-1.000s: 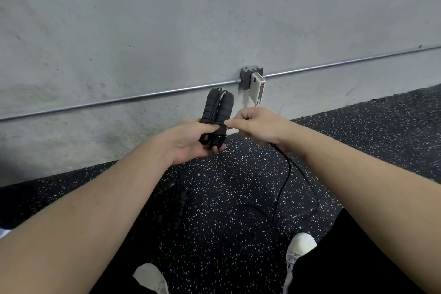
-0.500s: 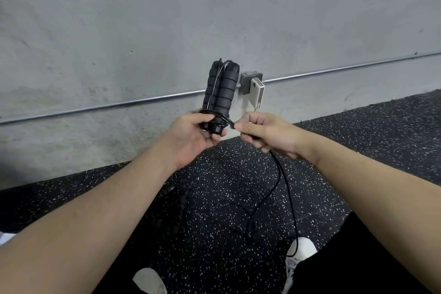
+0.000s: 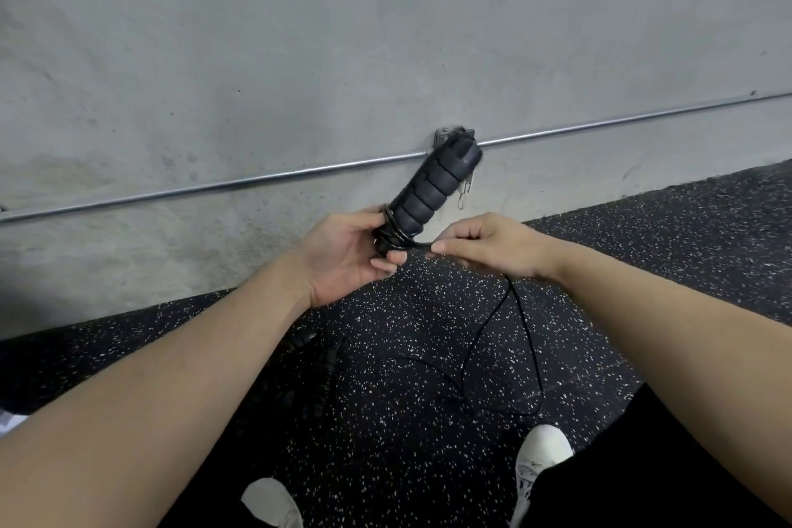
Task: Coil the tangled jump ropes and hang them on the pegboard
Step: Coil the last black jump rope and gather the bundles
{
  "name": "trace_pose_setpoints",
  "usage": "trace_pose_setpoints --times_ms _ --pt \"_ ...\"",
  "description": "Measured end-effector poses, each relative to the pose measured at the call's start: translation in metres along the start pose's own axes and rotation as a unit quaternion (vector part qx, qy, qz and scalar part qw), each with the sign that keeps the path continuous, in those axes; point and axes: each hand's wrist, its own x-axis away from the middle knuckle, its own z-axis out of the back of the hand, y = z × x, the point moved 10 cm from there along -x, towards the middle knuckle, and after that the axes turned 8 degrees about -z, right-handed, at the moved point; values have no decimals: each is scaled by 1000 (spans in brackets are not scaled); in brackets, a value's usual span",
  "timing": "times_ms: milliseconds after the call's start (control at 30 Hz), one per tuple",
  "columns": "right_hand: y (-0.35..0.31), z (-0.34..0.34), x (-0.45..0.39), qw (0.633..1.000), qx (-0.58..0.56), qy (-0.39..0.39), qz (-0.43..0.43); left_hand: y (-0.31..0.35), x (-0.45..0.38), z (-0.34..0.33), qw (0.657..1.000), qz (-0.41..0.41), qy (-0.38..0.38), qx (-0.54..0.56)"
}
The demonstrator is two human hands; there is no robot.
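The left hand (image 3: pixel 343 253) grips the handles (image 3: pixel 433 189); the right hand (image 3: pixel 484 246) pinches the cord (image 3: pixel 520 313) just beside it. Best keep each wrap taut and snug against the previous turn.

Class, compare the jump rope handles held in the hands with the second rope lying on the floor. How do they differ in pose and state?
The black ribbed foam jump rope handles are lifted and tilted up to the right; the second black jump rope lies flat on the speckled rubber floor.

The left hand grips the held handles while the right hand pinches their thin black cord; nothing touches the floor rope.

Both are black.
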Motion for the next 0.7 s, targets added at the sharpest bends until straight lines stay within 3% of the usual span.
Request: trace_pose_setpoints --times_ms 100,200,300,500,700 --pt "-4 13 2 998 22 34 52 -15 5 -9 995 59 -55 -66" --pt "-7 10 5 991 46 -12 122 -30 10 -11 976 110 -95 -163" --pt "1 9 -3 988 134 -8 76 -34 9 -5 955 130 -112 -242" --pt "10 26 -6 980 190 51 -27 -39 8 -5 903 128 -128 -389" --pt "1 38 -3 983 112 128 -64 -31 -3 -2 819 48 -86 -566"
